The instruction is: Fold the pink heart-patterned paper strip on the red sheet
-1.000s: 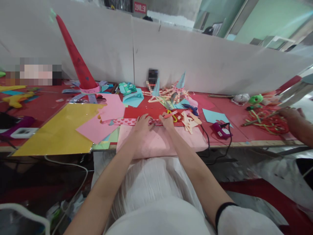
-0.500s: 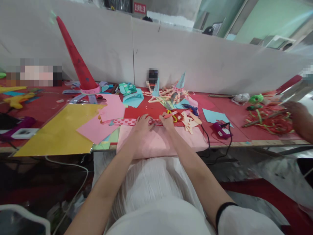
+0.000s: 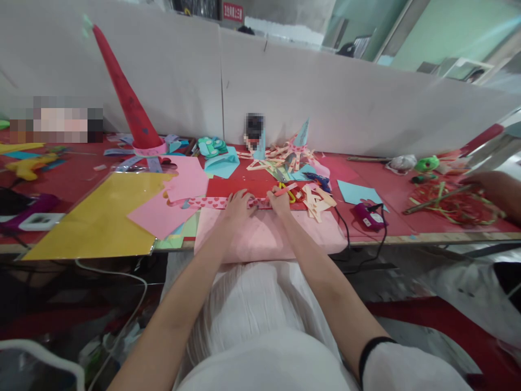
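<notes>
My left hand (image 3: 239, 204) lies with its fingers stretched out over a pink paper strip with red hearts (image 3: 207, 203), pressing on it. In my right hand (image 3: 278, 203) is a slim pinkish-orange pen (image 3: 287, 189), its tip hidden by the fingers near the strip's right part. Under the strip is a red sheet (image 3: 228, 187), and a pink pad (image 3: 260, 239) covers the table edge below my wrists. Yellow-handled scissors (image 3: 291, 196) rest just beyond my right hand.
A tall red cone (image 3: 126, 92) stands at the back left, with pink paper (image 3: 187, 176) and a yellow sheet (image 3: 106, 217) before it. Pale paper cutouts (image 3: 317, 202) and a purple corded box (image 3: 369, 217) lie right. A person's hand (image 3: 492, 187) is by red-green strings (image 3: 451, 209).
My hands stay almost in place over the strip. At the far right the other person's hand and the stick by the strings have shifted slightly.
</notes>
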Demonstrator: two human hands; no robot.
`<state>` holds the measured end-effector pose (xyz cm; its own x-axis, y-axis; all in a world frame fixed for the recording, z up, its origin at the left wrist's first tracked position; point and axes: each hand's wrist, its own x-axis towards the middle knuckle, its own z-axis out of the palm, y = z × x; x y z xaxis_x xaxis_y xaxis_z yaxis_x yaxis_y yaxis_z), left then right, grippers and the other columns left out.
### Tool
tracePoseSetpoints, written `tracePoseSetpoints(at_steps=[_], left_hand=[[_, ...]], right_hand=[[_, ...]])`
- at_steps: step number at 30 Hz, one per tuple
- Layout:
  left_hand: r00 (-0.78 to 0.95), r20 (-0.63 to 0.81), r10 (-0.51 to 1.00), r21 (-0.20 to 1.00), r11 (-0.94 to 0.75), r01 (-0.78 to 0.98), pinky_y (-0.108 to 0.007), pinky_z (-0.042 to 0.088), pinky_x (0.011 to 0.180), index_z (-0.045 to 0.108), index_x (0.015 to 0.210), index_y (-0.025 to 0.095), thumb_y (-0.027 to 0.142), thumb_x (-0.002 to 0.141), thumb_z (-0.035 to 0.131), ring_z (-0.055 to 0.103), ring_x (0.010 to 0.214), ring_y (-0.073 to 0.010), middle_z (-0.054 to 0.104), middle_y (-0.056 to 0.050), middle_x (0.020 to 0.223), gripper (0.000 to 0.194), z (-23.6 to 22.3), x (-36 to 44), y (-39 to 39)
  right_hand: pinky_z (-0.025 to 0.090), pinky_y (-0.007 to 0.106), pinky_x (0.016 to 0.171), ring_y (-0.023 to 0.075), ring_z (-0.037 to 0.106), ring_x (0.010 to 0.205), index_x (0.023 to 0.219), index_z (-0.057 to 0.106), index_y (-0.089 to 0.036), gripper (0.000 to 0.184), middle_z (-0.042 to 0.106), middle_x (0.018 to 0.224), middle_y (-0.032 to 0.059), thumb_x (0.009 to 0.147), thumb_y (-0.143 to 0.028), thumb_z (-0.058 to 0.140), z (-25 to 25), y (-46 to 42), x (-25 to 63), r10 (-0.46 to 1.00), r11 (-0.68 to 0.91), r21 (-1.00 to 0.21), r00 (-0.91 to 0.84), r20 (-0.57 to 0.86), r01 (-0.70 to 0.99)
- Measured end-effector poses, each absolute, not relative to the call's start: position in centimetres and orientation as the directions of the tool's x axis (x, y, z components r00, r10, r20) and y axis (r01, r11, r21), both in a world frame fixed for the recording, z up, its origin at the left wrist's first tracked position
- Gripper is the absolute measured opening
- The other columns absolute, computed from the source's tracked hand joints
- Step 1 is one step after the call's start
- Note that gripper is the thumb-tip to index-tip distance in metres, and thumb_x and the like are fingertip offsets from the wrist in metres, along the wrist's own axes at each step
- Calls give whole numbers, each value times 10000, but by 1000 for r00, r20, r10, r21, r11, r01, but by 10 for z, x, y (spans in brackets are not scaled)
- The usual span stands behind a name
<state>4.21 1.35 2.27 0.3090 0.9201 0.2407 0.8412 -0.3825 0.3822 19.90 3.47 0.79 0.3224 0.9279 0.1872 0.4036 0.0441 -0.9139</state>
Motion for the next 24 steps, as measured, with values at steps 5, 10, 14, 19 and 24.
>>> tracePoseSetpoints(at_steps=[5, 10, 14, 19, 24], left_hand=[[318, 243, 917, 378, -391, 839, -410, 277, 1114, 606, 1082, 244, 320, 852, 539, 422, 1303, -224, 502, -79, 1372, 252, 23, 42, 13], [316, 237, 919, 374, -386, 843, -396, 278, 1114, 607, 1094, 240, 317, 852, 546, 429, 1299, -224, 504, -78, 1370, 261, 24, 43, 14], [317, 236, 919, 372, -386, 844, -412, 278, 1111, 604, 1102, 234, 319, 860, 534, 432, 1294, -228, 516, -84, 1359, 266, 26, 43, 12], [320, 223, 921, 370, -384, 846, -406, 282, 1105, 599, 1111, 224, 295, 854, 536, 417, 1306, -234, 500, -89, 1379, 274, 29, 43, 11], [325, 237, 916, 375, -395, 839, -416, 283, 1102, 604, 1091, 229, 308, 856, 539, 435, 1289, -232, 520, -85, 1357, 256, 26, 43, 12]], right_hand=[[329, 229, 495, 109, 411, 435, 541, 276, -242, 246, 326, 392, -92, 676, -295, 474, 12, 31, 198, 940, 64, -915, 283, 188, 397], [315, 227, 501, 108, 407, 464, 532, 277, -235, 251, 329, 410, -86, 672, -277, 480, 14, 29, 197, 932, 64, -887, 290, 217, 458], [297, 223, 496, 103, 397, 466, 532, 271, -233, 257, 304, 423, -87, 667, -265, 486, 12, 31, 199, 927, 65, -895, 306, 218, 441], [303, 225, 495, 104, 393, 448, 539, 287, -236, 252, 304, 406, -92, 686, -276, 487, 8, 33, 199, 934, 82, -913, 289, 210, 399], [297, 223, 499, 105, 422, 467, 521, 271, -230, 270, 323, 411, -87, 674, -245, 494, 12, 31, 198, 933, 64, -899, 293, 208, 433]])
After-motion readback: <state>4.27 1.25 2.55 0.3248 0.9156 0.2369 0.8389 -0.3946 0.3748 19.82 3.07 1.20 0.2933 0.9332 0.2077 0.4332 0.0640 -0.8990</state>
